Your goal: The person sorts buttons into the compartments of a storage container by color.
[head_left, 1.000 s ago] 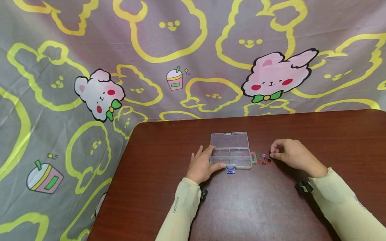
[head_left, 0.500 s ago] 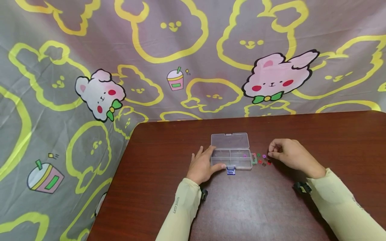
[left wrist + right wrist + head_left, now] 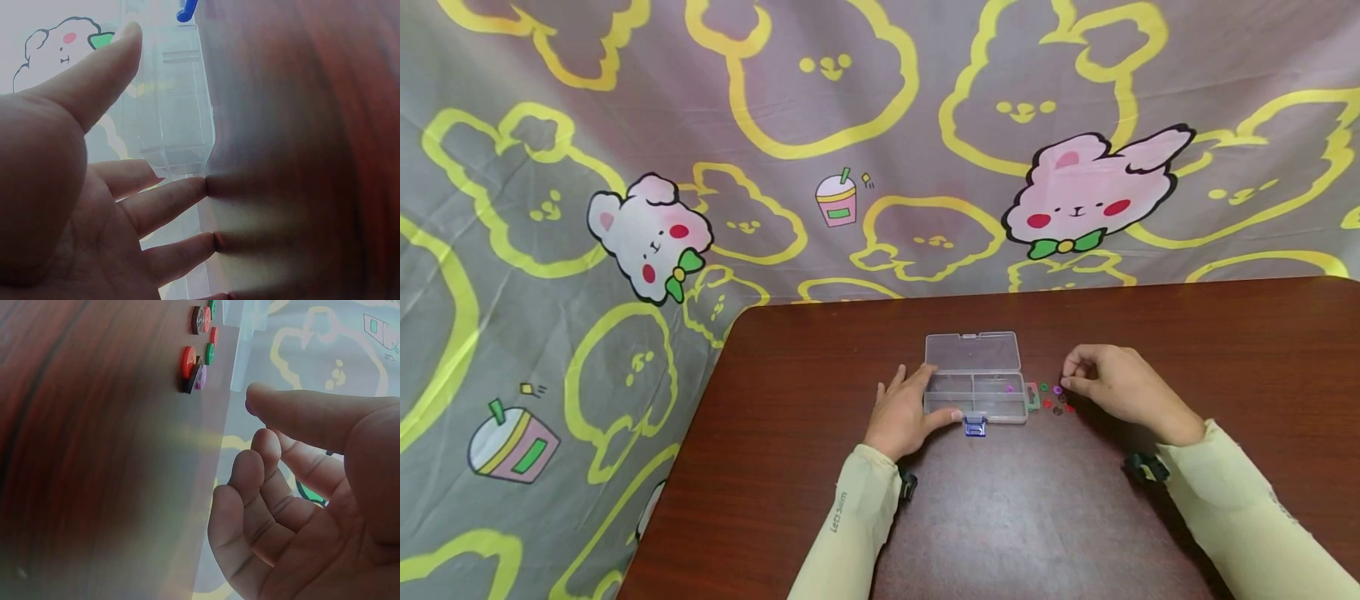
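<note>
A clear plastic compartment box [image 3: 949, 405] lies on the table with its lid [image 3: 973, 352] swung back and a blue latch [image 3: 975, 427] folded out in front. A purple button [image 3: 1010, 389] sits in its back right section. My left hand [image 3: 904, 417] spans the box's left end, thumb along the front edge and index finger at the back, fingers fairly straight. Just right of the loose buttons hovers my right hand [image 3: 1112, 379], its fingers loosely bent, thumb close to the index finger; nothing shows between them. Red [image 3: 189, 360], black and purple buttons stand nearest it.
Beside the box's right end show red and green bits [image 3: 1033, 396] at its tab, with green [image 3: 1044, 387] and brown buttons [image 3: 1057, 410] further right. The brown table [image 3: 820, 358] meets a patterned cloth [image 3: 850, 125] behind and at left.
My right hand has shifted slightly left, closer over the loose buttons, and now covers the black one in the head view. The left hand stays at the box.
</note>
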Demonstrator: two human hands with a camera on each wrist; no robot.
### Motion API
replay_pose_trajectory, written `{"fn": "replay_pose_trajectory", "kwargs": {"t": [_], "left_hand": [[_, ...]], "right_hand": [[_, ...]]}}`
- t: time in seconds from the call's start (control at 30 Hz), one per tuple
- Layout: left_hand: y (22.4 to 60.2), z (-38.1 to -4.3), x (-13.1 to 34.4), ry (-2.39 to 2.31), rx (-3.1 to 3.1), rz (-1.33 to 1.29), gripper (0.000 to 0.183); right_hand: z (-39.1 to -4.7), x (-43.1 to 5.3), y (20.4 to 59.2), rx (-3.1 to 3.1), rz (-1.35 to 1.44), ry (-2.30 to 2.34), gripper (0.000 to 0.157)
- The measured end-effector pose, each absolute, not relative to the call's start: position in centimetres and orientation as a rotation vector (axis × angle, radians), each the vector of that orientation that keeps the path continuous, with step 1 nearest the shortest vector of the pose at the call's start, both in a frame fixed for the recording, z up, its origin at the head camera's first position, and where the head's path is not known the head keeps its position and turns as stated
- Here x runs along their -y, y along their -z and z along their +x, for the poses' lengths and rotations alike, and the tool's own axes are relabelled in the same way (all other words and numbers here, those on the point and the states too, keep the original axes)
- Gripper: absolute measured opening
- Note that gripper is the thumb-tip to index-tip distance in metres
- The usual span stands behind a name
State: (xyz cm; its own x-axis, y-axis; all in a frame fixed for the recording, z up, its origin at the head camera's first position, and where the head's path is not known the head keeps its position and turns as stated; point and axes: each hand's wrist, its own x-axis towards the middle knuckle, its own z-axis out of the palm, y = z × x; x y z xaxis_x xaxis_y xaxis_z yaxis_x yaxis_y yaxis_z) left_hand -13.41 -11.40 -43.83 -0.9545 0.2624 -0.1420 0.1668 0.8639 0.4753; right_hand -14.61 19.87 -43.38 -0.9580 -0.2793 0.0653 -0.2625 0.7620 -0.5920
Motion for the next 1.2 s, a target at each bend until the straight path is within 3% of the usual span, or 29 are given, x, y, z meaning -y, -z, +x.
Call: {"fn": "replay_pose_trajectory", "kwargs": {"t": [1.2], "left_hand": [[43.6,-13.3,11.4,-0.702,-2.825,0.328,0.082]], "right_hand": [[-14.5,-18.1,42.8,-2.929,-0.431,1.069,0.011]]}}
